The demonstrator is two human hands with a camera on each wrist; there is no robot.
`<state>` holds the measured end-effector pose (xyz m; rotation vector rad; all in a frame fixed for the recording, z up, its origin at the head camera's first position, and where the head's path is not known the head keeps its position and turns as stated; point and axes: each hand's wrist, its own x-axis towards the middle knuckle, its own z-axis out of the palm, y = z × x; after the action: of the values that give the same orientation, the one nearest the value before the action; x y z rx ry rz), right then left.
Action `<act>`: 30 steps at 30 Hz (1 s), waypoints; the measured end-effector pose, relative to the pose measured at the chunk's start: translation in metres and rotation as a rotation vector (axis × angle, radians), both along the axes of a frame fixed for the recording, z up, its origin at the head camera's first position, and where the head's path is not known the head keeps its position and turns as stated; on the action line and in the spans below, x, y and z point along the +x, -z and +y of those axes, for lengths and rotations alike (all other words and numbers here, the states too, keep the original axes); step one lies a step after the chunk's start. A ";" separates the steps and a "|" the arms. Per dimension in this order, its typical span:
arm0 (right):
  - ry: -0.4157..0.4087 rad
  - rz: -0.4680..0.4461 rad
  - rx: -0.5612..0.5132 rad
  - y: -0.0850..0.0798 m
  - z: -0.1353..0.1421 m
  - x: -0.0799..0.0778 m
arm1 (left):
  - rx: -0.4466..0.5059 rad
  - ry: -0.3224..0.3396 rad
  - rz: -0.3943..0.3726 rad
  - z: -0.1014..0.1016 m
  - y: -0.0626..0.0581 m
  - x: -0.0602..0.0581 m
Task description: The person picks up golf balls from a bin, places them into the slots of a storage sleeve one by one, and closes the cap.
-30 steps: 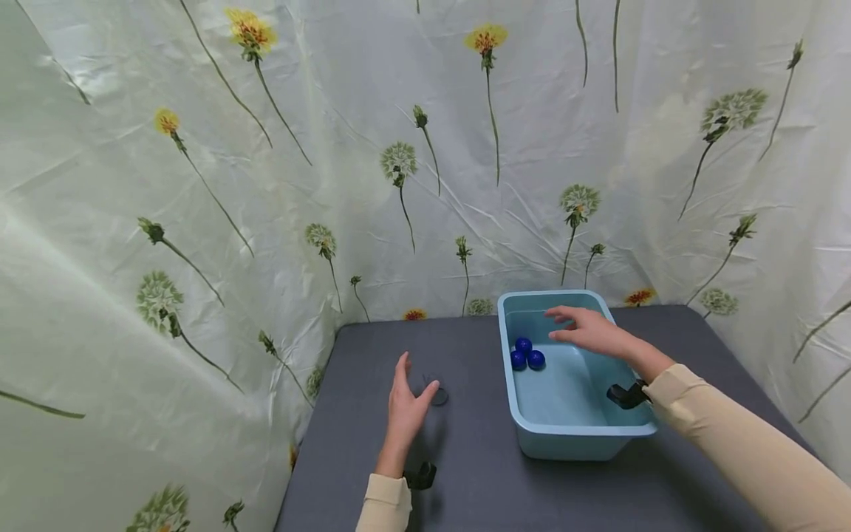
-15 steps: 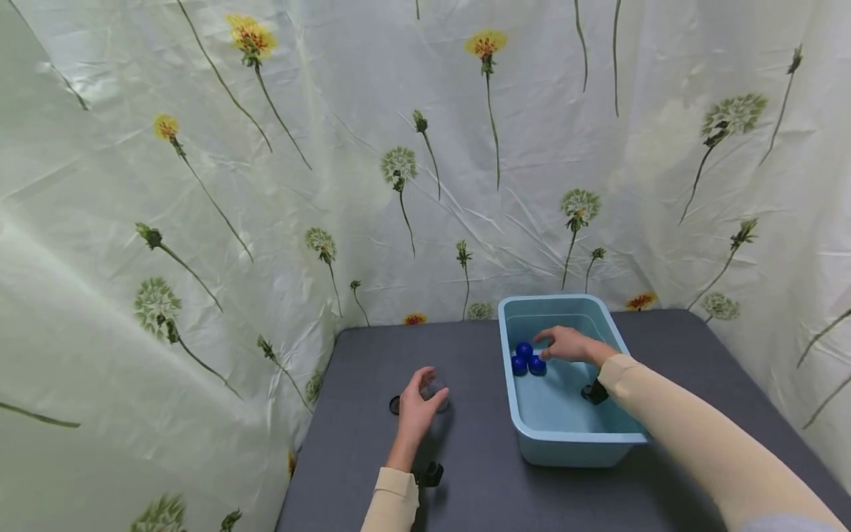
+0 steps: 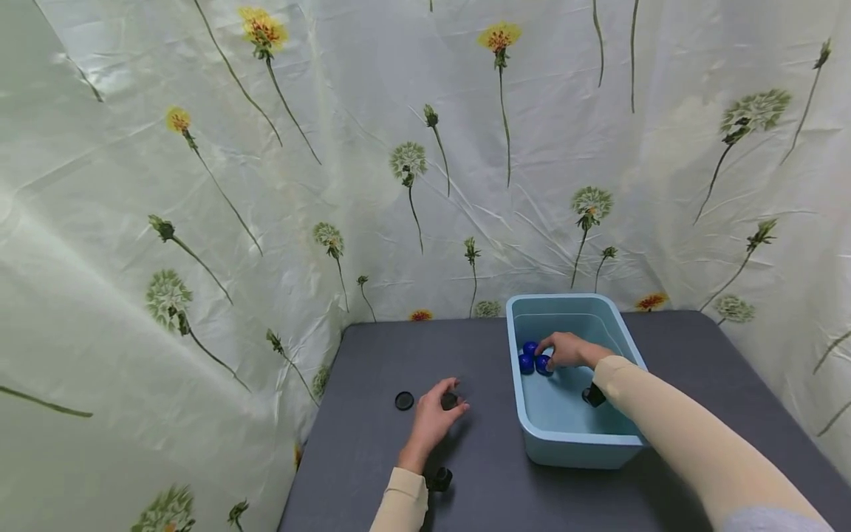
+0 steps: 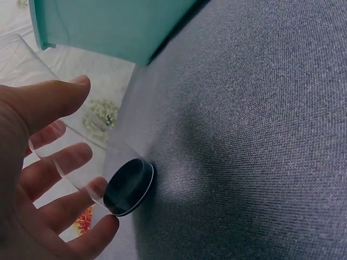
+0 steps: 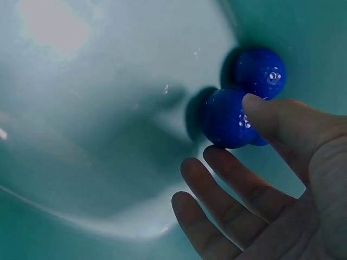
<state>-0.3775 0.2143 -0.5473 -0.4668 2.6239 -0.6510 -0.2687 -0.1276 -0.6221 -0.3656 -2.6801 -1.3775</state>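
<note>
My left hand [image 3: 432,425] curls round a clear plastic tube with a black end cap [image 4: 129,187]. In the left wrist view the thumb lies on one side of the clear wall and the fingers on the other, the capped end low over the table. Inside the light blue bin [image 3: 578,437], my right hand [image 3: 570,349] pinches a dimpled blue golf ball [image 5: 222,119] between thumb and forefinger; its other fingers are spread. Two more blue golf balls [image 5: 260,72] sit against it, one mostly hidden behind it in the right wrist view.
A round black lid [image 3: 404,400] lies on the dark grey table [image 3: 372,458], left of the left hand. The bin's tall walls surround the right hand. Behind the table hangs a pale curtain [image 3: 372,162] printed with dandelions.
The right hand has reached down and left into the bin and taken hold of a golf ball. The left hand has moved right, gripping the tube and uncovering the black lid.
</note>
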 end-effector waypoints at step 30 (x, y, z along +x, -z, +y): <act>-0.293 -0.023 0.066 -0.029 0.007 0.019 | 0.052 -0.035 0.006 -0.004 -0.018 0.007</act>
<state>-0.3584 0.2209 -0.5183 -0.7989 2.4776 -0.4704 -0.2619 -0.1311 -0.6039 -0.3158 -2.6268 -1.4311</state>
